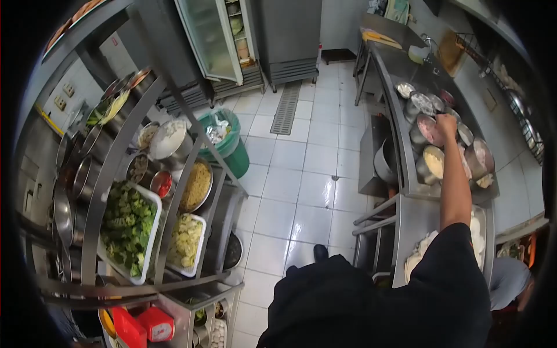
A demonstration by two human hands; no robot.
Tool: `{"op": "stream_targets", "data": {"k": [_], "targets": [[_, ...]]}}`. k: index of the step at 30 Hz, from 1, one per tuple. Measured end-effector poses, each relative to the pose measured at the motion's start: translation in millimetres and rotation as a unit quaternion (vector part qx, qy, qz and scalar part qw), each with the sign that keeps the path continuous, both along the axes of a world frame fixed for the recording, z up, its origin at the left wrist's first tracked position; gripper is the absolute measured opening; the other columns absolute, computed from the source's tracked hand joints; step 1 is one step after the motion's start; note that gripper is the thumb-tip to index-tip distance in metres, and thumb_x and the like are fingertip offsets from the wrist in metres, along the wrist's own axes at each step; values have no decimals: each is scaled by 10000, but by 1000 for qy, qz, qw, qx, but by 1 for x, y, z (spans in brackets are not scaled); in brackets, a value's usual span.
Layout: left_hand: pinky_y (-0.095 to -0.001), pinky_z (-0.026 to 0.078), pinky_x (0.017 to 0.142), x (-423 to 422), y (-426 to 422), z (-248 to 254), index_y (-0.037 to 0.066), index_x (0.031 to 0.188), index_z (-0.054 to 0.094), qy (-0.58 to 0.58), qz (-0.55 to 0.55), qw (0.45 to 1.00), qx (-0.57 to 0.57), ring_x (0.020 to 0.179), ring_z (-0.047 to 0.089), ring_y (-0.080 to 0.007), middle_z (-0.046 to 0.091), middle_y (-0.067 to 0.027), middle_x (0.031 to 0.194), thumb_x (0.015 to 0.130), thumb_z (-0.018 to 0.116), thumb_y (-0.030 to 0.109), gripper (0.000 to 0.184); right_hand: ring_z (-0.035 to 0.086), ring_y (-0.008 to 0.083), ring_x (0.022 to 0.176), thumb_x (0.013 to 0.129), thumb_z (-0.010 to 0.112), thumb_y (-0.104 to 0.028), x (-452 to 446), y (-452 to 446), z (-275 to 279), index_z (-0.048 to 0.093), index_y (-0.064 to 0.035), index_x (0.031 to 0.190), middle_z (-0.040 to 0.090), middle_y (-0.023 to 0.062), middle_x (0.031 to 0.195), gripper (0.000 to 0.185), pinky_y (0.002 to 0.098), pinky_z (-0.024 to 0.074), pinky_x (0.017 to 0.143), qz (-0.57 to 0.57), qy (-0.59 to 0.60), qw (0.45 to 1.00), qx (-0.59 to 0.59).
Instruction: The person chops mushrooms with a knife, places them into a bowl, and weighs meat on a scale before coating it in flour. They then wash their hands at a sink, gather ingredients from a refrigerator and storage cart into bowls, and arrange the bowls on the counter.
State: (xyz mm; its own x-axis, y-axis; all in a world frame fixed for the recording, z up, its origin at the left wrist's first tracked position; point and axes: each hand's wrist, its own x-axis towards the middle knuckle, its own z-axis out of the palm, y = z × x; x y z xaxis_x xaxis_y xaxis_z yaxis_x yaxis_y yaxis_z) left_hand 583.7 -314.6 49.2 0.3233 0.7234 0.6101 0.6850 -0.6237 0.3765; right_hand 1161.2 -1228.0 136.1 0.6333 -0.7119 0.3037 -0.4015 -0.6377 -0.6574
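Observation:
My right hand [445, 126] reaches out over the steel counter at the right. Its fingers are closed at the rim of a metal pot [426, 130] with a pinkish inside; the fingertips are partly hidden. Close around it stand several other metal pots, among them one with whitish residue [422, 103], one with pale yellow contents [433, 162] and a larger one [480, 158] beside my forearm. My left hand does not show.
At left, a steel rack [125, 148] bears a tray of broccoli [129, 223], a tray of chopped pale vegetable [185, 242] and several pots. A lined green bin [235, 153] stands on the tiled floor near a drain grate [286, 107]. Another person's leg [507, 281] shows at lower right.

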Motion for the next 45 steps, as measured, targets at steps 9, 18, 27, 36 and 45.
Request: {"op": "stream_targets", "data": {"k": [9, 18, 27, 36, 45], "targets": [[-420, 468, 694, 231, -200, -142, -4, 917, 599, 21, -131, 945, -298, 834, 607, -273, 623, -162, 926, 728, 568, 88, 212, 610, 344, 958, 579, 712, -459, 6, -84, -9, 639, 72, 939, 622, 261, 984, 646, 399, 460, 810, -145, 119, 982, -16], [-414, 455, 636, 293, -297, -207, -10, 878, 564, -4, -1, 864, -504, 828, 587, -268, 600, -158, 939, 703, 580, 80, 197, 604, 256, 683, 603, 707, -214, 70, -259, -132, 591, 7, 1066, 625, 167, 813, 526, 347, 466, 580, -77, 248, 965, 17], [-375, 456, 667, 502, -374, -74, 19, 1039, 475, -130, -161, 778, -593, 895, 529, -228, 527, -115, 1030, 795, 521, 94, 259, 502, 371, 1116, 829, 528, -334, 88, -253, -164, 544, -193, 1176, 541, 184, 1192, 375, 439, 399, 943, -47, 348, 936, -30], [-279, 537, 489, 739, -654, 49, 24, 802, 446, 47, -529, 561, -635, 648, 538, -141, 500, -67, 773, 777, 533, 13, 92, 553, 325, 1062, 640, 664, -161, 84, -270, -131, 596, -60, 1097, 580, 189, 1129, 473, 378, 448, 900, -76, 368, 927, 17], [-293, 552, 448, 734, -803, 66, 40, 733, 357, 213, -602, 400, -657, 547, 550, -175, 473, -87, 710, 738, 496, -45, 163, 614, 366, 787, 601, 633, -161, 53, -274, -74, 636, 3, 752, 639, 209, 812, 223, 411, 487, 697, -8, 146, 989, -17]]}}
